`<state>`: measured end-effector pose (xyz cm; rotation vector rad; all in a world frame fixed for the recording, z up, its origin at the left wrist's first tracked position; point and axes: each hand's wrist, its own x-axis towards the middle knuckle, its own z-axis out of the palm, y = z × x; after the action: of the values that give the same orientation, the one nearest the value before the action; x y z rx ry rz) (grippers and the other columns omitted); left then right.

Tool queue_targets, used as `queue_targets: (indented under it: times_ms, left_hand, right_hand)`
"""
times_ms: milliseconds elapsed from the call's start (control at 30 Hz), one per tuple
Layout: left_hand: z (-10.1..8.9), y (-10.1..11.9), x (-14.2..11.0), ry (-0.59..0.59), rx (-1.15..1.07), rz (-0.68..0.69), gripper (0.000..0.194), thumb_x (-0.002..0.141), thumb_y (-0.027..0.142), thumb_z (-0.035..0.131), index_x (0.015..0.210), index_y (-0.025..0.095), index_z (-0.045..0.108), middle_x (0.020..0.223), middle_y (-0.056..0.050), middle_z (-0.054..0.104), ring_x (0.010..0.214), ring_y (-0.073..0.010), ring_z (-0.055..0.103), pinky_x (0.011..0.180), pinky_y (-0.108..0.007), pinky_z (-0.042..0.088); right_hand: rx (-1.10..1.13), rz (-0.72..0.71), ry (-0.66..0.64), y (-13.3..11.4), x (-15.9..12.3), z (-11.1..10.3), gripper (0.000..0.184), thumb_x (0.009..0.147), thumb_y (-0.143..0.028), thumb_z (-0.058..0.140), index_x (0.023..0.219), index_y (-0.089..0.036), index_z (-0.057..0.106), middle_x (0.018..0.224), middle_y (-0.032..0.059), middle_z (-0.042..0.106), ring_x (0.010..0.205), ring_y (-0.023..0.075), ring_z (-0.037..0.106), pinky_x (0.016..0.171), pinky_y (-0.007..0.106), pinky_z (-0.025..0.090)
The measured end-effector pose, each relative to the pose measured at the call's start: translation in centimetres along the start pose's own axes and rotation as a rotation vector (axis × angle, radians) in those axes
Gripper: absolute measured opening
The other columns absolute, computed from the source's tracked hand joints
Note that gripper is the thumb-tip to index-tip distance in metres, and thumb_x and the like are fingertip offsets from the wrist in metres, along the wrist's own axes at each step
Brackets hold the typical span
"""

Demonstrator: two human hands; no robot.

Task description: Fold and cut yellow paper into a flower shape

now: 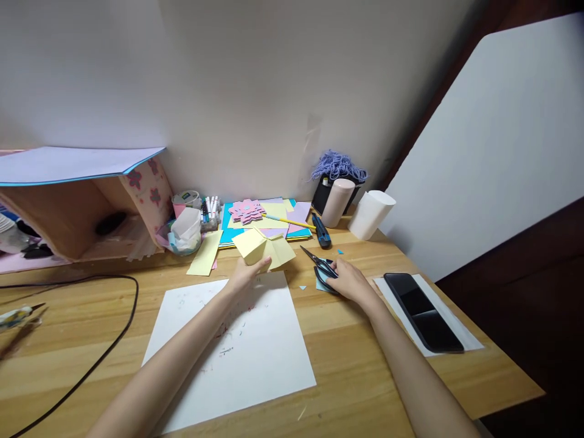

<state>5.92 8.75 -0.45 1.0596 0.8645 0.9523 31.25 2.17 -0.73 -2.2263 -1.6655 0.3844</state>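
Note:
My left hand (246, 275) pinches a folded pale yellow paper (260, 247) and holds it just above the far edge of a white sheet (237, 347) on the wooden desk. My right hand (349, 281) rests on the handles of black scissors (319, 264), fingers curled over them; the blades lie on the desk and point to the back left. A small blue paper scrap (319, 285) lies under the scissors' handles. Tiny paper clippings dot the white sheet.
Behind lie a stack of coloured papers (269, 222) with pink cut-outs, a utility knife (322, 232), two rolled cylinders (337, 202), a cup of scraps (186, 234) and markers. A black phone (422, 310) lies on paper at right. A black cable (100, 353) curves at left.

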Motion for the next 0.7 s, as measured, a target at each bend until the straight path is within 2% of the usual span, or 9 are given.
queue_targets:
  times_ms: [100, 167, 233, 300, 367, 433, 500, 700]
  left_hand:
    - [-0.6, -0.7, 0.2, -0.002, 0.011, 0.018, 0.054, 0.062, 0.035, 0.071, 0.11, 0.016, 0.055, 0.111, -0.012, 0.06, 0.095, -0.0225, 0.058, 0.071, -0.03, 0.051]
    - [-1.0, -1.0, 0.3, 0.002, -0.001, 0.015, 0.054, 0.062, 0.037, 0.071, 0.109, 0.016, 0.056, 0.112, -0.012, 0.06, 0.095, -0.0233, 0.058, 0.068, -0.029, 0.051]
    - [-1.3, -1.2, 0.5, 0.008, -0.041, 0.009, 0.055, 0.062, 0.036, 0.072, 0.111, 0.017, 0.055, 0.113, -0.012, 0.06, 0.095, -0.0234, 0.059, 0.067, -0.029, 0.051]
    - [-1.5, -1.2, 0.6, 0.014, -0.094, 0.002, 0.055, 0.062, 0.034, 0.072, 0.113, 0.019, 0.055, 0.113, -0.011, 0.06, 0.094, -0.0226, 0.059, 0.069, -0.029, 0.051]
    - [-1.5, -1.1, 0.8, 0.03, -0.144, -0.014, 0.054, 0.062, 0.031, 0.073, 0.112, 0.019, 0.055, 0.113, -0.01, 0.061, 0.093, -0.0215, 0.061, 0.069, -0.027, 0.052]
    - [-1.6, -0.9, 1.0, 0.052, -0.179, -0.051, 0.053, 0.062, 0.028, 0.074, 0.111, 0.02, 0.055, 0.111, -0.009, 0.061, 0.089, -0.0202, 0.063, 0.064, -0.023, 0.054]
    - [-1.7, -0.7, 1.2, 0.079, -0.207, -0.092, 0.054, 0.062, 0.025, 0.073, 0.112, 0.019, 0.055, 0.111, -0.008, 0.062, 0.085, -0.0188, 0.064, 0.058, -0.019, 0.054]
    - [-1.9, -0.9, 1.3, 0.093, -0.265, -0.08, 0.05, 0.065, 0.021, 0.071, 0.112, 0.019, 0.055, 0.114, -0.008, 0.06, 0.084, -0.0157, 0.064, 0.057, -0.015, 0.054]
  right_hand:
    - [0.14, 0.014, 0.066, -0.6, -0.2, -0.7, 0.01, 0.06, -0.025, 0.058, 0.066, -0.019, 0.052, 0.068, 0.0038, 0.058, 0.065, 0.0177, 0.053, 0.054, 0.025, 0.033]
    - [0.43, 0.038, 0.035, -1.4, -0.6, -1.0, 0.016, 0.064, -0.033, 0.058, 0.067, -0.019, 0.051, 0.063, 0.001, 0.055, 0.057, 0.0142, 0.05, 0.051, 0.024, 0.034]
    - [0.876, 0.021, -0.163, -2.6, -1.3, -0.8, 0.027, 0.071, -0.044, 0.056, 0.072, -0.018, 0.049, 0.06, -0.0018, 0.05, 0.049, 0.0105, 0.045, 0.049, 0.023, 0.036]
    - [1.303, -0.062, -0.443, -4.2, -2.3, 0.0, 0.041, 0.073, -0.059, 0.049, 0.077, -0.018, 0.048, 0.065, -0.0021, 0.048, 0.047, 0.0081, 0.042, 0.05, 0.025, 0.041]
    - [1.532, -0.113, -0.695, -5.7, -3.3, 1.0, 0.057, 0.067, -0.073, 0.042, 0.08, -0.018, 0.048, 0.065, -0.0028, 0.045, 0.045, 0.0069, 0.041, 0.049, 0.026, 0.043]
    - [1.604, -0.094, -0.89, -6.8, -4.2, 2.0, 0.067, 0.064, -0.08, 0.031, 0.079, -0.017, 0.048, 0.066, -0.0022, 0.045, 0.045, 0.0075, 0.043, 0.053, 0.031, 0.047]
    - [1.598, -0.057, -1.003, -7.3, -4.9, 2.9, 0.07, 0.065, -0.081, 0.023, 0.079, -0.017, 0.048, 0.064, -0.0022, 0.045, 0.044, 0.0075, 0.043, 0.055, 0.035, 0.05]
    - [1.513, -0.026, -1.096, -7.2, -5.2, 4.2, 0.069, 0.065, -0.081, 0.023, 0.073, -0.016, 0.046, 0.053, -0.0039, 0.045, 0.037, 0.0068, 0.043, 0.046, 0.032, 0.051]
